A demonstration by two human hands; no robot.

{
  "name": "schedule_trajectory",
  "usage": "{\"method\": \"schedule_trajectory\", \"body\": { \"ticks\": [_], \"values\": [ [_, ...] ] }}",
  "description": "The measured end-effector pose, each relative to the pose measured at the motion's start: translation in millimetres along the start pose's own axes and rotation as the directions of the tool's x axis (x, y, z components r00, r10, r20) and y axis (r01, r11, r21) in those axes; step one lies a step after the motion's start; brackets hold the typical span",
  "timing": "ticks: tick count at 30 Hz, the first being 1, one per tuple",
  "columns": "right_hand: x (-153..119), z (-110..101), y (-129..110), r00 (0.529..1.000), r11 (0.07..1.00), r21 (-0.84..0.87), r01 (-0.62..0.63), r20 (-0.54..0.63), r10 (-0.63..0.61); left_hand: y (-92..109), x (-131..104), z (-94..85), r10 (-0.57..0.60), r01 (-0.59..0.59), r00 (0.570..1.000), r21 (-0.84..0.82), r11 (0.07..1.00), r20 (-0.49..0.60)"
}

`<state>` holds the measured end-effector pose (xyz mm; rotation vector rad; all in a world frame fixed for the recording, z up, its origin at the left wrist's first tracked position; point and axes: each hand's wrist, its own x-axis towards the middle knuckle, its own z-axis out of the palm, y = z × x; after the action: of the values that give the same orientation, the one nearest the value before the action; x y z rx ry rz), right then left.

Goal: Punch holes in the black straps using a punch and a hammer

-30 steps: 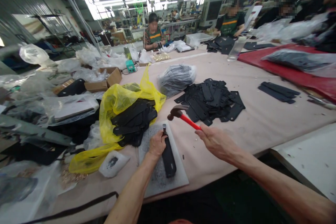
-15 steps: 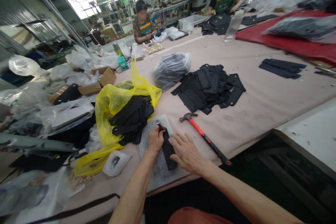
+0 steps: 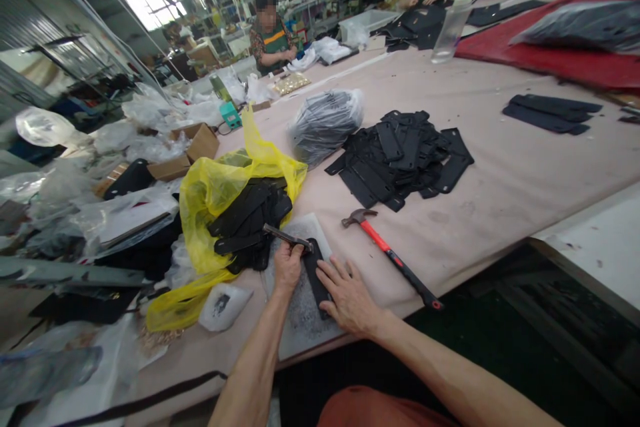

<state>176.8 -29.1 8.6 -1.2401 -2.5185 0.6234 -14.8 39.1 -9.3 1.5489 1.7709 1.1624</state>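
Observation:
My left hand (image 3: 287,269) is closed around a slim metal rod-shaped tool (image 3: 285,235), its kind not certain. The tool tilts to the left, its right end at the upper end of a black strip (image 3: 316,280). That strip lies on a pale, speckled board (image 3: 299,310). My right hand (image 3: 350,297) rests on the strip's right edge with its fingers stretched out. To the right of this hand lies a claw hammer (image 3: 393,257) with a red and black handle.
A yellow bag (image 3: 200,207) with black strips (image 3: 257,217) lies behind my left hand. Farther back are a pile of black pieces (image 3: 400,153) and a clear-wrapped bundle (image 3: 327,123). A bottle (image 3: 450,33) stands near the back. Two co-workers (image 3: 274,40) are across the table.
The metal tool has swung from upright to a leftward tilt in my left hand. My right hand has shifted slightly left and stays on the strip. The hammer still lies there.

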Motion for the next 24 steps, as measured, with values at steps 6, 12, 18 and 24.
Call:
{"method": "schedule_trajectory", "body": {
  "ticks": [6,12,18,24],
  "values": [
    [-2,-1,-1,1.0,1.0,0.011,0.006,-0.005,-0.006,5,-13,-4.3,-0.073,0.067,0.995,-0.089,0.994,-0.066],
    [21,-23,9,0.994,0.993,0.112,-0.047,-0.094,0.058,5,-17,-2.2,-0.058,0.054,0.996,-0.055,0.997,-0.063],
    [80,-33,20,0.975,0.98,0.054,-0.192,-0.102,0.197,7,-18,0.4,0.009,-0.006,0.996,0.046,0.999,-0.084],
    [103,-28,20,0.985,0.981,-0.083,-0.174,-0.018,0.173,3,-19,0.5,-0.009,0.014,0.996,0.054,0.998,-0.083]
  ]
}}
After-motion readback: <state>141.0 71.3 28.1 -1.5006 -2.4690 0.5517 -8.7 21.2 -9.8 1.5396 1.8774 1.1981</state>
